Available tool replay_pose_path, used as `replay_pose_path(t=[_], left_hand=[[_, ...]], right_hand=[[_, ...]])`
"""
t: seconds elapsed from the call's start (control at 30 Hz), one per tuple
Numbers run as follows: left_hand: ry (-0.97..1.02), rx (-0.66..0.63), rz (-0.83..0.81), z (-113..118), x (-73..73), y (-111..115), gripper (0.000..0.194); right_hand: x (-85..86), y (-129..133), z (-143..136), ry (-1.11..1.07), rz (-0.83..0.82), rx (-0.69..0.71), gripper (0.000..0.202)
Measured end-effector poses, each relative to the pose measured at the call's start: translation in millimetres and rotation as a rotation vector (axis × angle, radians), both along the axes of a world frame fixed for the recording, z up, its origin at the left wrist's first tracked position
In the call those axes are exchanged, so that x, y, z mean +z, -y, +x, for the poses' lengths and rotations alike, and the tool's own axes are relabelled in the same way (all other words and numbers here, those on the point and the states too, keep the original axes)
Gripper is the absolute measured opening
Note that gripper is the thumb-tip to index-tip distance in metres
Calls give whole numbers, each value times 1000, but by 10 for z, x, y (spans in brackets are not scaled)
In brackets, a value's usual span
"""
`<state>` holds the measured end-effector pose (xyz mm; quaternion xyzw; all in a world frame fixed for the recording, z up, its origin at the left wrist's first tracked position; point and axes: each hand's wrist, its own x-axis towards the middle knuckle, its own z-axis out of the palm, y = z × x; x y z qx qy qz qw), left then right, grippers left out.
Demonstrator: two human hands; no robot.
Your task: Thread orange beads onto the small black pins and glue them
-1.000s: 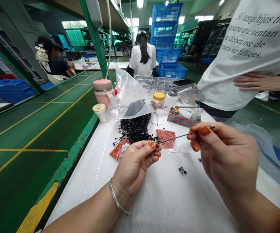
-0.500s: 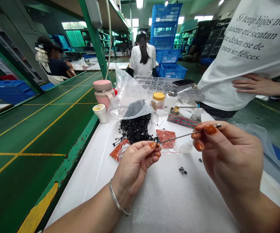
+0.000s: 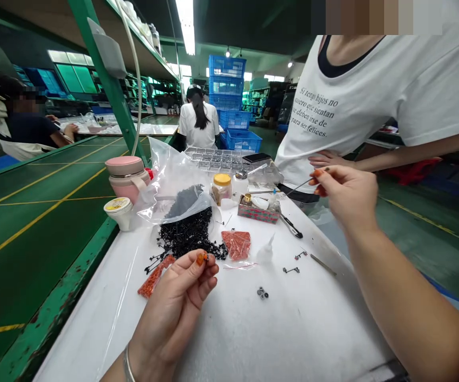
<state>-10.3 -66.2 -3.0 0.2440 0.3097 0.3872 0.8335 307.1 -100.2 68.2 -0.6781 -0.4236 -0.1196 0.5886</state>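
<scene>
My left hand (image 3: 179,300) is closed in a pinch over the white tabletop, its thumb and forefinger on a tiny dark part (image 3: 207,257) that the fingertips mostly cover. Up at the right, in front of the standing person's shirt, my right hand (image 3: 346,193) grips a thin metal rod (image 3: 298,188) whose tip points down and left. A clear bag of orange pieces (image 3: 236,245) lies just beyond my left hand. Another bag of orange pieces (image 3: 155,278) is partly behind that hand. Beyond them spreads a heap of black stemmed parts (image 3: 187,233).
Small round parts (image 3: 262,293), bracket-like pieces (image 3: 292,270), a metal stick (image 3: 323,264) and a cutter knife (image 3: 292,227) lie on the table. A pink mug (image 3: 124,178), a yellow-lidded jar (image 3: 221,188) and a small box (image 3: 258,209) stand behind. A person (image 3: 333,101) stands at the right edge.
My right hand has drawn the rod away from my left hand, up and toward the standing person. The view has tilted up and turned right. My left hand keeps its pinch.
</scene>
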Motion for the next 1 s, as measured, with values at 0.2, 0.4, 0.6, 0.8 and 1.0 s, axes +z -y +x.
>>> replay_pose_path(t=[0.2,0.4,0.6,0.8,1.0], left_hand=[[44,22,-10,3,25,8,12],[136,13,-27,-4,24,2,12],[154,-55,2,-1,7,41,18],[156,-101,116,23,-38,81,26],[117,-100,192,36,-34,111,25]], right_hand=[[-303,-330,90,144,-291,-59,21],[-322,-281,-23,259,-427,-55,19],[-156,264,-1139,230,-125,341,18],[-410,344,-1738,120,-198,704,18],[-481,338,-1737,123,-143,680,9]])
